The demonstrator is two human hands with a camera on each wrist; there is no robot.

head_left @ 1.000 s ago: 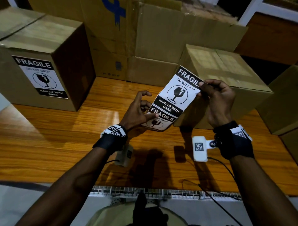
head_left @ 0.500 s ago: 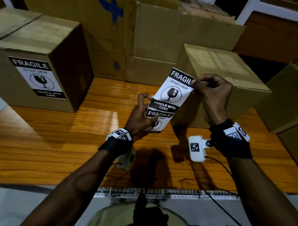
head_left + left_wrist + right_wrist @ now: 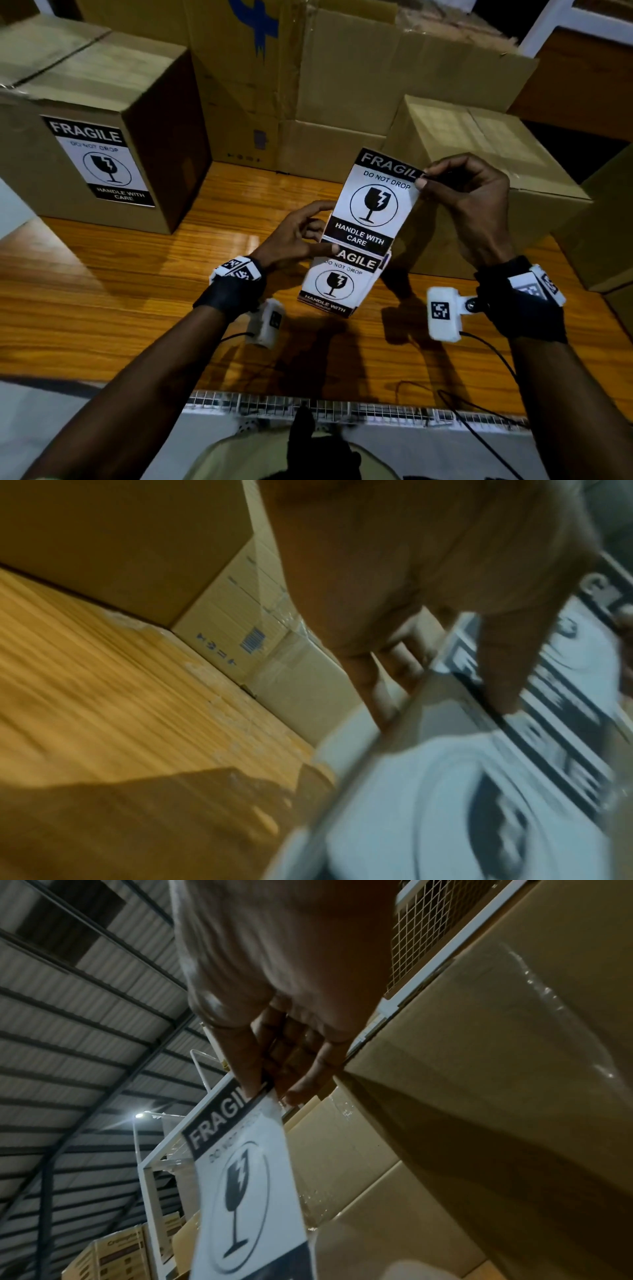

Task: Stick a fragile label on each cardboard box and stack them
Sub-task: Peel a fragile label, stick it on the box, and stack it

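A strip of black-and-white fragile labels (image 3: 373, 209) hangs in the air over the wooden table (image 3: 102, 308). My right hand (image 3: 455, 192) pinches the top right corner of the upper label (image 3: 240, 1164) between thumb and fingers. My left hand (image 3: 301, 236) holds the strip at the seam, thumb across the front of the lower label (image 3: 337, 282). A plain taped cardboard box (image 3: 479, 150) stands just behind the strip on the right. On the left stands a box (image 3: 85, 85) with a fragile label (image 3: 102, 161) stuck on its front.
Large opened cartons (image 3: 308, 68) line the back of the table. More boxes (image 3: 609, 219) sit at the right edge. A white wire rack edge (image 3: 342, 407) runs along the table's near side, with a cable (image 3: 486, 428) over it.
The label strip has swung from a slant to nearly upright. My right hand has drawn the top corner leftward, and my left hand has slid up to the seam between the two labels.
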